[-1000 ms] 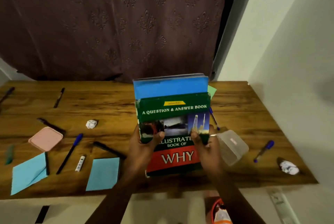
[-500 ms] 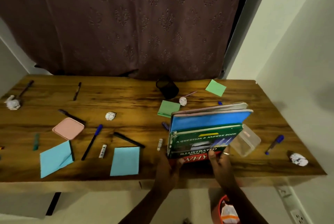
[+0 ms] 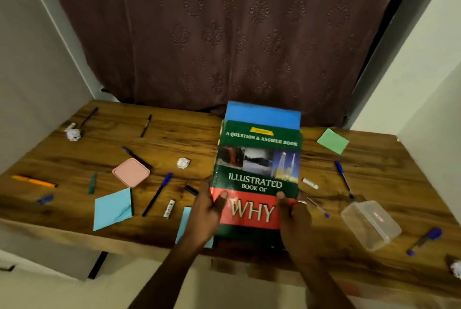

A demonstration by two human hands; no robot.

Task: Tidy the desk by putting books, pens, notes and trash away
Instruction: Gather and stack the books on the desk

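I see a maroon patterned curtain (image 3: 224,34) filling the back, with the wooden desk (image 3: 374,164) running across in front of it.

Both hands hold a two-book stack up over the middle of the desk, covers facing me: the Illustrated Book of WHY (image 3: 259,179) in front and a blue book (image 3: 262,115) behind it, its top edge sticking out above. I can't tell whether the stack's bottom edge touches the wood.

Left hand (image 3: 204,216) is wrapped round the lower left edge, thumb on the red band, fingers hidden behind. Right hand (image 3: 296,219) mirrors it on the lower right edge, thumb on the cover, with a ring visible. Firm two-handed grip.

Clear plastic container (image 3: 370,225) sits on the desk to the right, near the front edge. Pink lid (image 3: 131,172) lies to the left, well apart from it.

Notes:
- Folded blue note (image 3: 112,209) sits front left.
- A second blue note (image 3: 183,224) is partly under the left wrist.
- Green note (image 3: 333,141) sits back right.

Pens are scattered:
- Blue-capped pen (image 3: 157,194) lies just beside the folded note.
- Blue pen (image 3: 343,179) is right of the books.
- Another blue pen (image 3: 424,240) is far right.
- Orange pen (image 3: 33,181) is far left.

Crumpled paper ball (image 3: 183,163) lies left of the books, and a second paper ball (image 3: 73,134) is back left.
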